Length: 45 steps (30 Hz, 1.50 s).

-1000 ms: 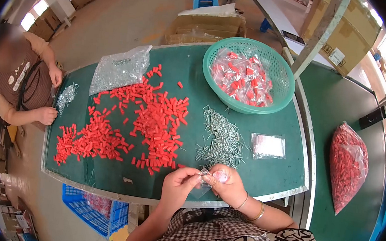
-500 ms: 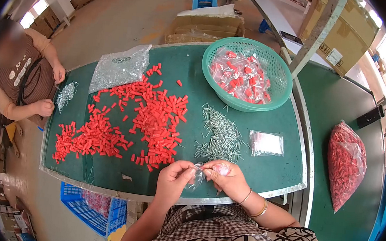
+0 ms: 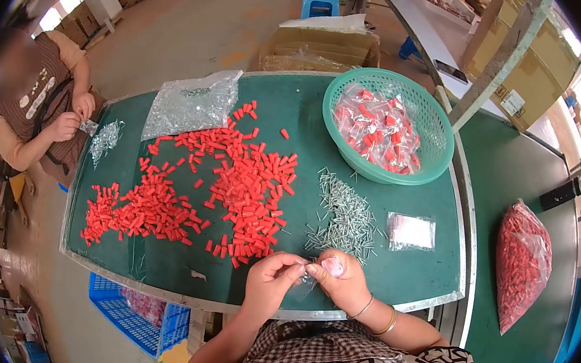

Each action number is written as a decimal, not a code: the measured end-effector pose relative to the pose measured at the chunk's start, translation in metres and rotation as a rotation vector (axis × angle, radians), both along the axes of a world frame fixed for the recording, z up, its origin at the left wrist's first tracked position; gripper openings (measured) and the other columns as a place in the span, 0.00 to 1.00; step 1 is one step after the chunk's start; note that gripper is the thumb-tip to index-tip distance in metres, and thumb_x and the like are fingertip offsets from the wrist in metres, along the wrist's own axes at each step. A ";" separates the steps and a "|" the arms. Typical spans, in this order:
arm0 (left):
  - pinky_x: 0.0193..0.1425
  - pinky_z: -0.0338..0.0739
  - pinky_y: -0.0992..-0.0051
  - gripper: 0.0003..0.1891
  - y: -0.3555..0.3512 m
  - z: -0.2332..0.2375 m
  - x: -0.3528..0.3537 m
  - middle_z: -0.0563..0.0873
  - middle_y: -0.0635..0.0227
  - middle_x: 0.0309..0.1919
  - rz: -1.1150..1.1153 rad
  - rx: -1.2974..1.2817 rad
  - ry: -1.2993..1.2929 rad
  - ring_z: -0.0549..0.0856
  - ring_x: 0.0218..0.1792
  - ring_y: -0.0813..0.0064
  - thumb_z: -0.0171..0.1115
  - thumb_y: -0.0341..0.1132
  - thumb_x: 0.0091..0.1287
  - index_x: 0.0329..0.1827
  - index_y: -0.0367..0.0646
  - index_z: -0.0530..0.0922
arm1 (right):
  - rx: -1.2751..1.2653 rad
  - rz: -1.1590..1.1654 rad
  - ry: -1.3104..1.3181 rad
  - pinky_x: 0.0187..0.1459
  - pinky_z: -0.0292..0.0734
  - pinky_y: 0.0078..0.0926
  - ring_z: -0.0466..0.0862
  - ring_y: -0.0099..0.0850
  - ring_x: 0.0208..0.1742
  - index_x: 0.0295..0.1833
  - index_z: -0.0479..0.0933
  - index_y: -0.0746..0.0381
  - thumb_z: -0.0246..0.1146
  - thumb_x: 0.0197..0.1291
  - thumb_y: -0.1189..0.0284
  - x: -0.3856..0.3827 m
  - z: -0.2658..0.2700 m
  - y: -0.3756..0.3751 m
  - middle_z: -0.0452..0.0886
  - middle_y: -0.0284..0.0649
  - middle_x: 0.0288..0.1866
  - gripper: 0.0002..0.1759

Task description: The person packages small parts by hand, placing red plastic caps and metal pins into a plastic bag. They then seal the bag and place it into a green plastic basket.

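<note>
Close to the near table edge, my left hand and my right hand meet, thumbs and fingertips pinching a small clear plastic bag. Its contents, if any, I cannot make out. A pinkish-white crumpled thing is tucked in the curl of my right hand. Just beyond my hands lies a heap of silvery screws. To its left spread many small red plastic caps. A flat clear packet rests right of the screws.
A green basket of filled bags stands at the back right. A large clear bag lies at the back left. Across the left end, a co-worker handles something small beside more screws. A bag of red pieces lies on the right-hand table.
The view has shifted a little, so the table's contents sit further right and lower. My fingertips have drawn closer together on the small bag. The co-worker's hands have come together.
</note>
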<state>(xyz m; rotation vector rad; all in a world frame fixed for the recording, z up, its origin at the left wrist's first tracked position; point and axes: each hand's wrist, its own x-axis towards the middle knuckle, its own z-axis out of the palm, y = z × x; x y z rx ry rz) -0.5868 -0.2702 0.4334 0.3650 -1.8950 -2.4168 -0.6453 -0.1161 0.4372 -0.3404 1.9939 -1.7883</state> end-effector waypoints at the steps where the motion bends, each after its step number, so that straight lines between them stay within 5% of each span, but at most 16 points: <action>1: 0.35 0.74 0.84 0.05 -0.001 0.000 0.000 0.83 0.69 0.34 0.013 -0.005 -0.008 0.79 0.30 0.84 0.61 0.27 0.66 0.41 0.34 0.80 | -0.001 -0.015 0.017 0.25 0.67 0.19 0.67 0.17 0.24 0.30 0.75 0.62 0.68 0.59 0.65 0.001 0.000 -0.002 0.72 0.27 0.22 0.14; 7: 0.40 0.74 0.82 0.06 -0.015 -0.001 -0.001 0.83 0.69 0.34 0.079 -0.023 -0.008 0.80 0.33 0.83 0.56 0.27 0.69 0.42 0.34 0.79 | -0.384 0.054 -0.573 0.25 0.68 0.15 0.71 0.15 0.24 0.40 0.78 0.63 0.65 0.63 0.67 -0.009 0.007 -0.001 0.74 0.27 0.25 0.10; 10: 0.42 0.75 0.78 0.05 -0.017 0.013 -0.003 0.83 0.67 0.34 0.127 -0.080 0.136 0.81 0.36 0.79 0.54 0.27 0.70 0.40 0.36 0.78 | -0.221 0.153 -0.488 0.29 0.71 0.16 0.75 0.16 0.28 0.46 0.78 0.64 0.63 0.64 0.68 -0.013 0.009 0.004 0.77 0.28 0.28 0.10; 13: 0.44 0.75 0.72 0.04 -0.007 0.034 -0.010 0.85 0.64 0.34 0.030 -0.182 0.366 0.82 0.38 0.71 0.54 0.28 0.68 0.38 0.38 0.77 | -0.099 0.185 -0.065 0.35 0.74 0.18 0.77 0.18 0.33 0.44 0.78 0.63 0.64 0.62 0.70 -0.004 0.003 -0.006 0.79 0.29 0.31 0.09; 17: 0.42 0.76 0.69 0.04 0.005 0.047 -0.017 0.86 0.66 0.34 -0.222 -0.792 0.476 0.83 0.34 0.63 0.59 0.24 0.61 0.37 0.41 0.79 | -0.149 0.225 -0.011 0.38 0.75 0.22 0.77 0.20 0.35 0.41 0.77 0.63 0.65 0.55 0.72 0.002 -0.006 -0.003 0.79 0.33 0.32 0.09; 21: 0.40 0.77 0.71 0.03 0.006 0.036 -0.013 0.86 0.65 0.34 -0.181 -0.751 0.512 0.84 0.32 0.67 0.59 0.26 0.63 0.38 0.38 0.79 | -0.027 0.265 0.056 0.36 0.74 0.22 0.77 0.22 0.33 0.41 0.78 0.62 0.64 0.59 0.72 0.000 -0.012 0.004 0.79 0.33 0.31 0.07; 24: 0.39 0.78 0.74 0.05 -0.003 0.027 -0.002 0.85 0.65 0.34 0.019 -0.436 0.200 0.84 0.36 0.72 0.59 0.27 0.65 0.41 0.37 0.79 | 0.116 0.255 -0.007 0.36 0.74 0.21 0.77 0.22 0.32 0.41 0.79 0.62 0.65 0.60 0.70 -0.002 0.017 0.004 0.79 0.34 0.30 0.07; 25: 0.38 0.76 0.80 0.06 -0.001 0.032 -0.002 0.84 0.68 0.34 0.097 -0.113 0.087 0.82 0.35 0.81 0.58 0.29 0.69 0.41 0.35 0.79 | -0.013 0.164 0.001 0.37 0.74 0.21 0.77 0.21 0.33 0.39 0.80 0.63 0.67 0.60 0.70 -0.001 0.008 0.001 0.80 0.33 0.31 0.08; 29: 0.36 0.73 0.85 0.06 -0.014 0.023 0.001 0.83 0.70 0.33 0.038 -0.114 0.001 0.79 0.31 0.85 0.58 0.29 0.69 0.42 0.35 0.80 | -0.150 0.087 -0.135 0.40 0.74 0.20 0.77 0.19 0.35 0.40 0.82 0.64 0.67 0.59 0.71 -0.009 0.011 0.011 0.81 0.29 0.33 0.08; 35: 0.34 0.72 0.85 0.04 -0.006 0.017 0.003 0.82 0.71 0.30 0.013 -0.214 0.024 0.78 0.31 0.87 0.59 0.24 0.66 0.41 0.34 0.80 | -0.061 0.195 0.087 0.45 0.75 0.19 0.80 0.22 0.41 0.44 0.82 0.65 0.66 0.60 0.72 -0.010 0.019 0.009 0.83 0.36 0.40 0.09; 38: 0.35 0.72 0.86 0.04 -0.006 0.020 0.002 0.82 0.73 0.30 0.016 -0.284 0.043 0.78 0.31 0.89 0.59 0.22 0.65 0.40 0.34 0.80 | -0.018 0.207 -0.028 0.46 0.75 0.20 0.80 0.23 0.42 0.45 0.82 0.65 0.66 0.60 0.72 -0.006 0.022 0.008 0.83 0.37 0.40 0.09; 45: 0.34 0.72 0.85 0.04 -0.007 0.019 0.002 0.83 0.72 0.30 -0.023 -0.283 0.032 0.78 0.30 0.88 0.61 0.23 0.63 0.40 0.35 0.80 | 0.011 0.131 -0.018 0.34 0.74 0.17 0.78 0.18 0.30 0.39 0.81 0.64 0.67 0.59 0.74 0.001 0.014 0.002 0.82 0.32 0.29 0.05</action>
